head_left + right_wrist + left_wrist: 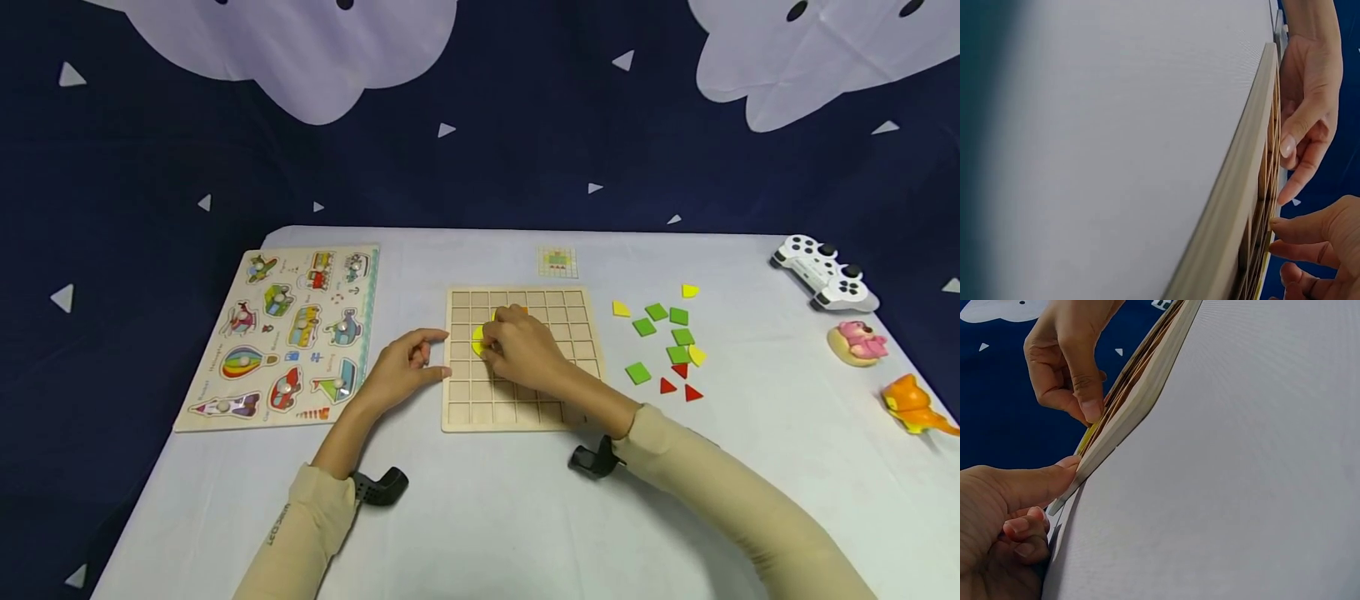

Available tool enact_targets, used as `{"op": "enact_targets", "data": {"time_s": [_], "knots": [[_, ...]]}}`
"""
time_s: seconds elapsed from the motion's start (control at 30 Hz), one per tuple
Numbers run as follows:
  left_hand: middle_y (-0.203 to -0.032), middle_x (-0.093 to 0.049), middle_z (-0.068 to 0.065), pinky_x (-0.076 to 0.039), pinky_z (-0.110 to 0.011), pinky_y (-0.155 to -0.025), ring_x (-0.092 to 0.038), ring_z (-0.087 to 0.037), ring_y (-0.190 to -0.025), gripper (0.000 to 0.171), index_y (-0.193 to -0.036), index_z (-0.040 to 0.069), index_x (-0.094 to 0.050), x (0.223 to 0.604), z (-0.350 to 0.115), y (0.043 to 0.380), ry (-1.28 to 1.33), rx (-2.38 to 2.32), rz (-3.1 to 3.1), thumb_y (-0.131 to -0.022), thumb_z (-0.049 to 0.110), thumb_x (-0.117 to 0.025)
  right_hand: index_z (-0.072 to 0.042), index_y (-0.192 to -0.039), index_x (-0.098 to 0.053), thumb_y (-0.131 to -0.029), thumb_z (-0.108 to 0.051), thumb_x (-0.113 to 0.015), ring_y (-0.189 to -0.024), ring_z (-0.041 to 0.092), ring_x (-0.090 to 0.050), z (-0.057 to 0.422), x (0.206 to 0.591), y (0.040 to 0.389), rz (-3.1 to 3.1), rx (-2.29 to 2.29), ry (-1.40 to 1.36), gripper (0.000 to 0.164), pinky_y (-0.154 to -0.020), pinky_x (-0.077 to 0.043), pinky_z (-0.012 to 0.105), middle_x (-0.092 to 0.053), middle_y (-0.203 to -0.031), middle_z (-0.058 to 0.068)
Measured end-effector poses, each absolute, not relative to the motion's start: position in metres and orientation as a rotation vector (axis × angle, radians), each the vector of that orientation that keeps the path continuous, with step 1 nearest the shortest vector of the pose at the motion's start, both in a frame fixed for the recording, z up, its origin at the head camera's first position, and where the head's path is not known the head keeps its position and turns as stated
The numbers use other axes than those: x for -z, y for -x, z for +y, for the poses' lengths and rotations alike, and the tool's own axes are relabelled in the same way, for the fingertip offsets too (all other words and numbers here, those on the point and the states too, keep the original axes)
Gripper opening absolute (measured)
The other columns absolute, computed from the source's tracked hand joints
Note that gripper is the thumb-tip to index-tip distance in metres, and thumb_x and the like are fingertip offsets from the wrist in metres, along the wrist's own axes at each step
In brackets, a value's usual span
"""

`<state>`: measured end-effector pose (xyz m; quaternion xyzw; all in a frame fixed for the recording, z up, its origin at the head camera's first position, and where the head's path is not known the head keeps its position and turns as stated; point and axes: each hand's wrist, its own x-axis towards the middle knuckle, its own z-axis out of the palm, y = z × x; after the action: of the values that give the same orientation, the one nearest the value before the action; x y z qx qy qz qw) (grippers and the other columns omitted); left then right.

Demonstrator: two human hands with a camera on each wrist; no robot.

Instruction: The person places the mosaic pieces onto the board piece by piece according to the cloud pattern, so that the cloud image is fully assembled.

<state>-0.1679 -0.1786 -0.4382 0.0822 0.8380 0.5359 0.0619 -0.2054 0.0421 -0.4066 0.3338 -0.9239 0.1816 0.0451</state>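
A square wooden grid board point(468, 404) lies in the middle of the table. My left hand point(401, 371) is at its left edge, where thumb and index fingertips touch the rim while the other fingers hang loosely bent. Over the upper left cells is my right hand point(525, 350), its thumb and index finger pinching a yellow piece point(477, 340) at the grid. Part of that piece is hidden under the fingers. Beyond the knuckles an orange piece point(522, 311) just shows. In the left wrist view, the right thumb meets the yellow piece point(1088, 434) at the board's surface.
Right of the board lie loose green squares point(644, 327), red triangles point(693, 392) and yellow pieces point(621, 309). A small pattern card point(557, 262) is behind it. A vehicle puzzle point(300, 333) stands left; a white game controller point(825, 273), pink toy point(858, 343) and orange toy point(915, 404) line the right edge.
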Motion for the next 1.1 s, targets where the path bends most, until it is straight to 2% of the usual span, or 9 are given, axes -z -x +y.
{"op": "enact_targets", "data": {"time_s": [0.33, 0.57, 0.83, 1.1], "knots": [[-0.083, -0.045, -0.007, -0.031, -0.023, -0.060, -0.035, -0.012, -0.065, 0.054, -0.134, -0.001, -0.057, 0.438, -0.178, 0.167, -0.221, -1.608, 2.541, -0.084, 0.006, -0.077, -0.010, -0.084, -0.073, -0.085, -0.019, -0.077, -0.078, 0.018, -0.049, 0.041, 0.407, 0.205, -2.841, -0.552, -0.998, 0.010, -0.063, -0.043, 0.028, -0.056, -0.082, 0.002], [-0.082, -0.044, -0.015, -0.031, -0.021, -0.061, -0.034, -0.013, -0.066, 0.050, -0.132, -0.009, -0.055, 0.398, -0.168, 0.149, -0.223, -1.607, 2.520, -0.085, -0.002, -0.072, -0.004, -0.094, -0.077, -0.085, -0.024, -0.079, -0.080, 0.020, -0.054, 0.050, 0.404, 0.200, -2.773, -0.607, -0.995, 0.022, -0.067, -0.048, 0.030, -0.061, -0.088, 0.006], [-0.082, -0.044, -0.015, -0.030, -0.021, -0.060, -0.034, -0.013, -0.065, 0.050, -0.132, -0.009, -0.056, 0.397, -0.168, 0.149, -0.209, -1.611, 2.521, -0.085, -0.002, -0.072, -0.001, -0.101, -0.076, -0.086, -0.023, -0.078, -0.080, 0.020, -0.054, 0.079, 0.399, 0.206, -2.792, -0.682, -0.888, 0.026, -0.066, -0.047, 0.030, -0.059, -0.088, 0.007], [-0.081, -0.043, -0.015, -0.030, -0.021, -0.061, -0.034, -0.013, -0.066, 0.050, -0.132, -0.010, -0.055, 0.396, -0.168, 0.149, -0.225, -1.610, 2.518, -0.085, -0.003, -0.072, 0.001, -0.106, -0.075, -0.087, -0.020, -0.076, -0.086, 0.025, -0.056, 0.123, 0.396, 0.220, -2.835, -0.729, -0.719, 0.029, -0.068, -0.050, 0.036, -0.059, -0.093, 0.012]]}}
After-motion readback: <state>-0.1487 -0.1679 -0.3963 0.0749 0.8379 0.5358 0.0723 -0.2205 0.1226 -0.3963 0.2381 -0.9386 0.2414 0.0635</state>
